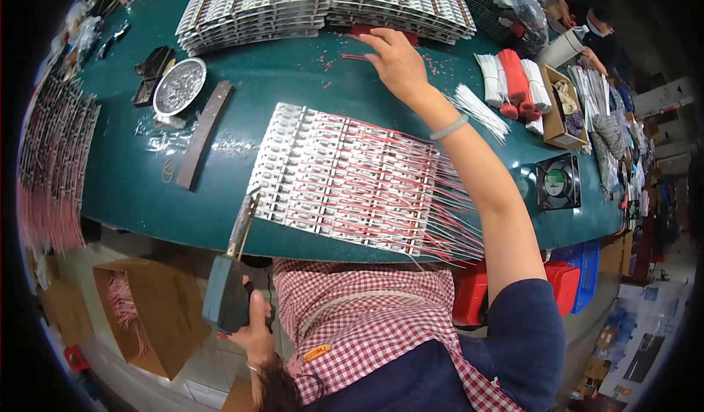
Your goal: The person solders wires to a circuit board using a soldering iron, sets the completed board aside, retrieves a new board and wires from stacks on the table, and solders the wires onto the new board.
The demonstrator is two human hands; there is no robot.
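Note:
My left hand (254, 322) is wrapped round the handle of a dark green soldering gun (222, 287). The gun's long metal tip (244, 218) reaches up to the left edge of a panel of small white circuit boards (352, 177). Red and white wires (455, 214) run across this panel and hang loose past its right side. Beyond it, my right hand (396, 59) reaches over the table with fingers stretched and apart. Its fingertips are by a pile of short red wires (363, 30); a few red wires (353, 57) lie by the thumb, and whether it touches them I cannot tell.
Stacked board panels (253, 16) stand at the back. A round metal bowl (180, 87) and a flat bar (205, 137) lie left. Bundled wires (513, 78), a small fan (558, 182) and a cardboard box (561, 108) sit right. A person (598, 34) works at far right.

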